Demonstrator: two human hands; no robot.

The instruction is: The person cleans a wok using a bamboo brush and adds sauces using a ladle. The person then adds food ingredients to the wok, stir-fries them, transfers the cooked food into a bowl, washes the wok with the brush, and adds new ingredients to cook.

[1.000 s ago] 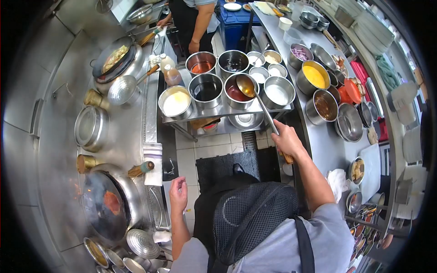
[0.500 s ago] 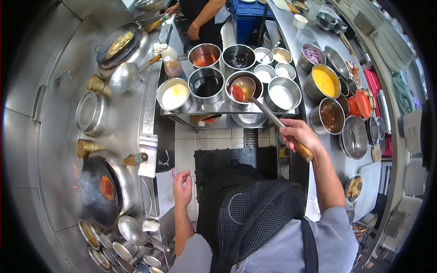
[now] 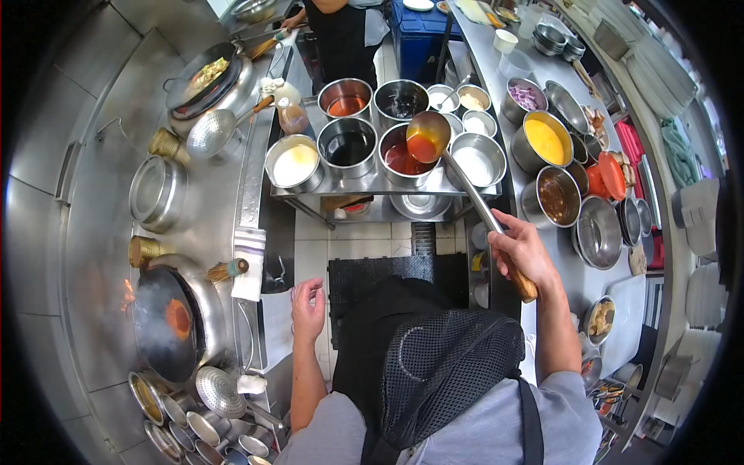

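Note:
My right hand (image 3: pixel 524 252) grips the long handle of a ladle (image 3: pixel 474 194), close to its wooden end. The ladle's bowl holds red-orange liquid and tilts over a steel pot of red sauce (image 3: pixel 404 160) on the steel cart. Around that pot stand a pot of dark liquid (image 3: pixel 346 146), a pot of white contents (image 3: pixel 476 166) and a pot of cream-coloured liquid (image 3: pixel 295 163). My left hand (image 3: pixel 308 307) is raised beside the stove edge, fingers slightly curled and apart, with nothing in it. At the left, a smoking wok (image 3: pixel 163 341) contains a red-orange patch of food.
Flames (image 3: pixel 128 296) show at the wok's left edge. A second wok (image 3: pixel 203 84) with food sits at the upper left. A co-worker in a dark apron (image 3: pixel 341 43) stands behind the cart. Pots and bowls line the right counter (image 3: pixel 546 267). A black mat (image 3: pixel 364 271) covers part of the floor.
The ladle dipped into the red sauce and has come up holding liquid. My right hand has moved right and down with it. Flames have grown beside the wok.

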